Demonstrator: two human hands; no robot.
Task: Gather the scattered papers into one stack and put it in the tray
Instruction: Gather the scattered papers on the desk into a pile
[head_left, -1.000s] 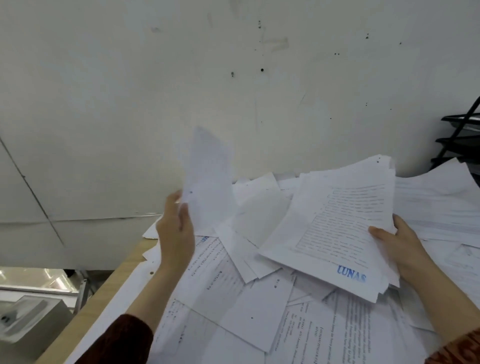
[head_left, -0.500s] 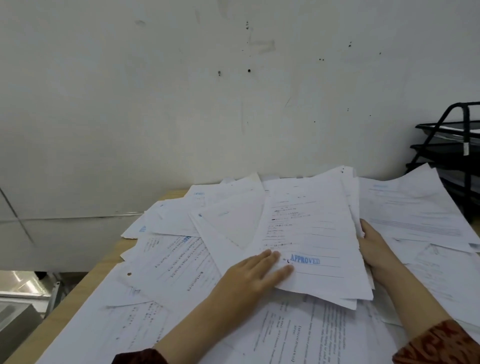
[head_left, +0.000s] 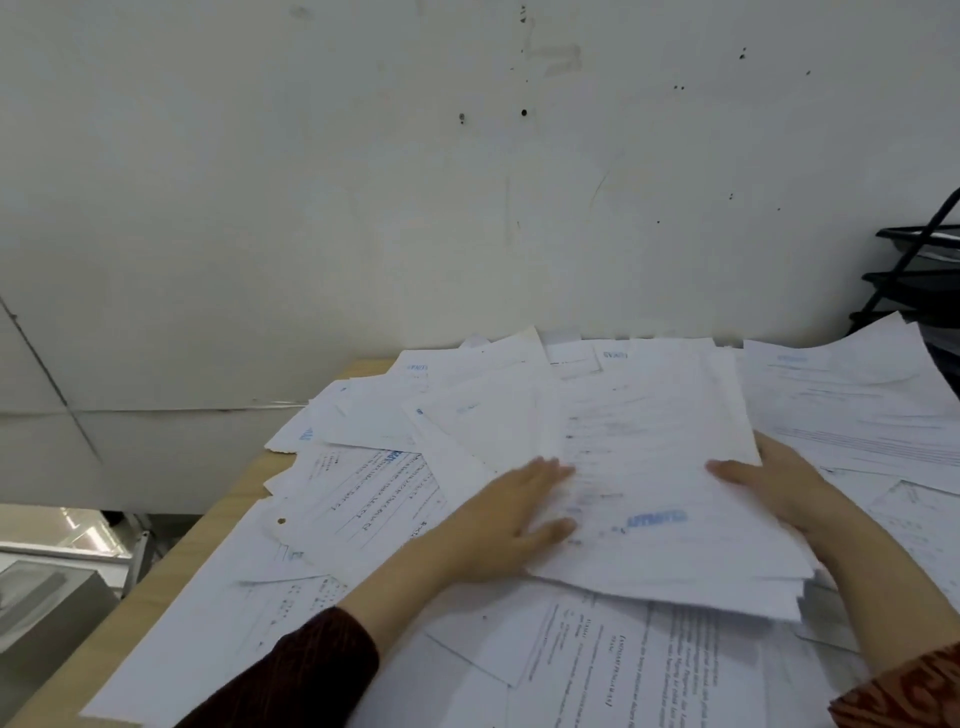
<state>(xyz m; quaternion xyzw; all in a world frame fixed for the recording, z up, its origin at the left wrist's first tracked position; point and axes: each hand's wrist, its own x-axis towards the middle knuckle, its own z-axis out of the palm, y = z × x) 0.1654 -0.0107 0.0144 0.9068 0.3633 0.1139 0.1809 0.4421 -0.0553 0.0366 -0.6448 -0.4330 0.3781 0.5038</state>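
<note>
I see both hands on a loose stack of white printed sheets (head_left: 670, 483), which lies raised on top of the other papers near the middle of the light wooden surface (head_left: 223, 514). The top sheet carries a blue stamp, blurred, toward its near edge.

My left hand (head_left: 511, 525) sits at the stack's left edge. Its fingers (head_left: 545, 470) are spread almost flat, with the thumb lying on the top sheet; whether anything is pinched I cannot tell, because the underside is hidden. My right hand (head_left: 779, 483) is at the stack's right edge, thumb on top of the sheets, the other fingers out of sight beneath or behind them, so it looks closed on that edge of the stack. Dark red patterned sleeves (head_left: 311, 670) cover both forearms.

Scattered white printed papers (head_left: 363, 488) cover most of the surface, overlapping at mixed angles from the far left corner across to the right edge and down to the near edge. Bare wood shows only along the left edge and at the far left corner.

The black wire multi-tier tray (head_left: 919, 275) stands at the far right edge of the surface, partly cut off by the frame, with a sheet's corner lying against its lower tiers. A pale scuffed wall (head_left: 363, 208) rises behind the far edge.
</note>
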